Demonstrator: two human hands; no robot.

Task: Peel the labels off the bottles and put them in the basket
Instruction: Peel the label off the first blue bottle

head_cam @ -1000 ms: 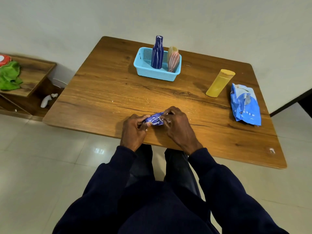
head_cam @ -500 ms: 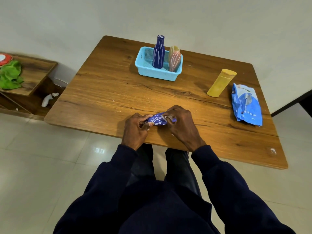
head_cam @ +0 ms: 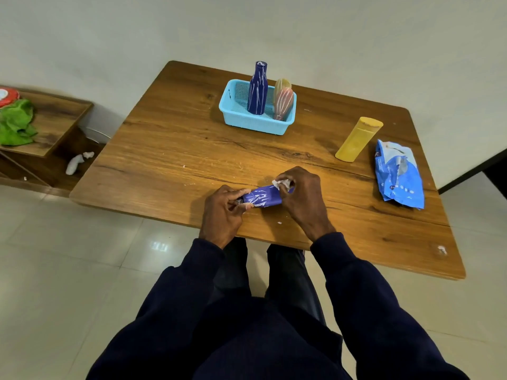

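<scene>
A small blue bottle (head_cam: 262, 198) with white scratch marks lies on its side near the table's front edge. My left hand (head_cam: 223, 213) grips its left end. My right hand (head_cam: 304, 200) is at its right end and pinches a white scrap of label (head_cam: 280, 183) above the bottle. A light blue basket (head_cam: 233, 111) stands at the back of the table. In it stand a tall dark blue bottle (head_cam: 257, 89) and a pinkish bottle (head_cam: 283, 104), with a yellowish one (head_cam: 282, 83) behind.
A yellow bottle (head_cam: 358, 139) stands at the right of the wooden table (head_cam: 170, 149), beside a crumpled blue packet (head_cam: 399, 175). Small white scraps dot the tabletop. A low wooden shelf (head_cam: 52, 124) with a green cloth (head_cam: 16, 122) stands on the left.
The bottle has been turned so more of its blue side shows. My right hand has lifted a white scrap of label from its right end.
</scene>
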